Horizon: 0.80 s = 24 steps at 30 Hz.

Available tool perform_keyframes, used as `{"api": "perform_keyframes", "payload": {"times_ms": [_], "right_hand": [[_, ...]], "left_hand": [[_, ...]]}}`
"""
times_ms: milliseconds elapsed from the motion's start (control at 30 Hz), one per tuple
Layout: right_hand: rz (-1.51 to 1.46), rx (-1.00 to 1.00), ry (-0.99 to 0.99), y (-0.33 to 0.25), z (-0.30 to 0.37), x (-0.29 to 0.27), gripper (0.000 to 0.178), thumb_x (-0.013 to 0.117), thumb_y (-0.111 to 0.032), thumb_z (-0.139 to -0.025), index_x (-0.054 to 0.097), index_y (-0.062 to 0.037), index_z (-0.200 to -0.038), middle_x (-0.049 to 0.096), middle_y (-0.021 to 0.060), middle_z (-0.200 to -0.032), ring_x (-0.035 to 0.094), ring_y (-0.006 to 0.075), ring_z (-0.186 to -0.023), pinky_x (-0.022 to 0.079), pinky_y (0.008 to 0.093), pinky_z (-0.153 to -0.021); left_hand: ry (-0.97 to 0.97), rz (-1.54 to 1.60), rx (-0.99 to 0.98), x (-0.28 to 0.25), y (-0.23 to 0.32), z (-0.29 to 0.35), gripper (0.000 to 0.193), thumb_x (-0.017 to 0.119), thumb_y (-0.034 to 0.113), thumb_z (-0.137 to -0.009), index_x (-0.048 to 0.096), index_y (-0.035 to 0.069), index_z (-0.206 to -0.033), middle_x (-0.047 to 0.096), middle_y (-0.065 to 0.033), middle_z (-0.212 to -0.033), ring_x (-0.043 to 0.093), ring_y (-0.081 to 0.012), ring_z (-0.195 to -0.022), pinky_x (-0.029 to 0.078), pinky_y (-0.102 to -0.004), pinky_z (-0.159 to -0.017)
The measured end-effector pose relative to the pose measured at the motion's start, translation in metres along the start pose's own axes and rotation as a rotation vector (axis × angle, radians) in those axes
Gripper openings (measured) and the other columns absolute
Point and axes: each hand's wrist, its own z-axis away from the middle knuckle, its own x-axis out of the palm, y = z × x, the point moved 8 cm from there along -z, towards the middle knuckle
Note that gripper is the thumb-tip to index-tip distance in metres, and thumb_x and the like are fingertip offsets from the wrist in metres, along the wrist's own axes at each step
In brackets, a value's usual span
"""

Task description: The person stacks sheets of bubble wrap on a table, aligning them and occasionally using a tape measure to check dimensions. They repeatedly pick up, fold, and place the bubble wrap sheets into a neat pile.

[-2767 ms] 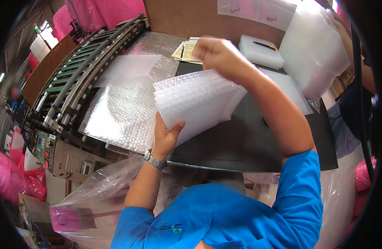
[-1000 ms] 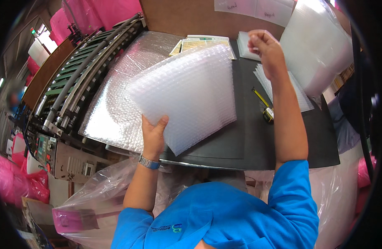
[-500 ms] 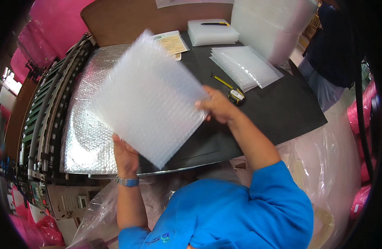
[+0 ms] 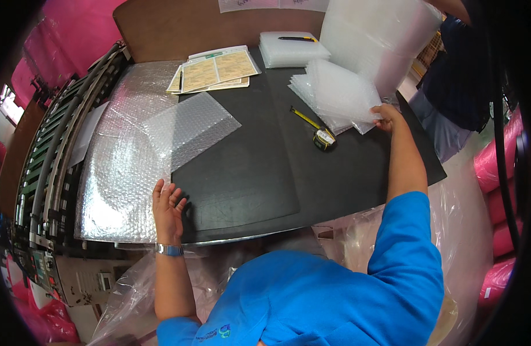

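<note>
My right hand (image 4: 387,117) is closed on the corner of a bubble wrap sheet (image 4: 341,86), held over a fanned pile of similar sheets (image 4: 303,86) at the right of the table. With fingers spread and nothing in them, my left hand (image 4: 169,209) hovers near the table's front edge. Beyond it, another clear bubble wrap piece (image 4: 205,127) lies partly on the black mat and partly on silvery bubble sheeting (image 4: 118,167). A tape measure (image 4: 323,139) with its yellow blade pulled out rests left of the pile.
At the back stand a neat bubble wrap stack (image 4: 291,51) with a cutter knife (image 4: 298,39) on top, papers with a pen (image 4: 219,69), and a large bubble wrap roll (image 4: 375,40). A roller machine (image 4: 57,155) flanks the left. Another person (image 4: 458,81) stands at the far right.
The sheet that both hands held over the middle has swung right to the pile in my right hand. My left hand has let go. The papers and the bubble wrap piece at left are uncovered.
</note>
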Motion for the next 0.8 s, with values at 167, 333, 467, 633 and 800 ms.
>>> {"api": "perform_keyframes", "payload": {"times_ms": [167,333,467,633,800], "right_hand": [[0.247,-0.349,0.42,-0.06,0.039,0.018,0.04,0.06,-0.021,-0.077,0.048,-0.0084,-0.113,0.054,0.0094,-0.093,0.055,0.022,-0.062,0.047,0.0344,-0.049],[0.268,-1.019,0.397,-0.125,0.069,0.082,0.026,0.057,-0.023,-0.081,0.056,-0.0062,-0.1,0.056,0.0063,-0.077,0.055,0.0183,-0.06,0.047,0.0331,-0.052],[0.076,-0.644,-0.358,-0.094,0.126,0.272,0.024,0.058,-0.031,-0.084,0.056,-0.007,-0.083,0.052,0.0005,-0.067,0.052,0.0104,-0.058,0.044,0.0249,-0.051],[0.143,-0.572,-0.319,-0.085,0.11,0.368,0.049,0.059,-0.04,-0.081,0.051,-0.0031,-0.112,0.054,0.0121,-0.106,0.052,0.0215,-0.097,0.044,0.0345,-0.078],[0.262,-0.504,-0.235,-0.084,0.088,0.427,0.071,0.063,-0.042,-0.075,0.038,0.0003,-0.127,0.042,0.0232,-0.127,0.041,0.0333,-0.119,0.036,0.0367,-0.094]], "left_hand": [[0.005,-0.095,-0.002,0.004,0.005,0.0,0.045,0.051,0.025,-0.088,0.035,0.01,-0.128,0.049,-0.0065,-0.107,0.051,-0.0133,-0.09,0.044,-0.0292,-0.074],[-0.019,-0.363,0.155,0.007,0.024,-0.018,0.044,0.052,0.026,-0.087,0.04,0.008,-0.125,0.048,-0.0092,-0.109,0.051,-0.0161,-0.092,0.042,-0.0285,-0.076],[0.062,-0.968,0.645,0.001,0.069,-0.046,0.044,0.056,0.026,-0.084,0.044,0.006,-0.121,0.047,-0.0142,-0.115,0.047,-0.0248,-0.103,0.039,-0.0359,-0.086],[0.233,-1.784,0.713,-0.011,0.066,-0.084,0.061,0.049,0.049,-0.082,0.034,0.02,-0.134,0.029,-0.0181,-0.138,0.023,-0.0352,-0.128,0.018,-0.0595,-0.098],[-0.05,-2.07,0.506,0.012,0.04,-0.088,0.059,0.045,0.055,-0.081,0.037,0.025,-0.131,0.035,-0.0078,-0.136,0.03,-0.0254,-0.127,0.018,-0.0609,-0.098]]}}
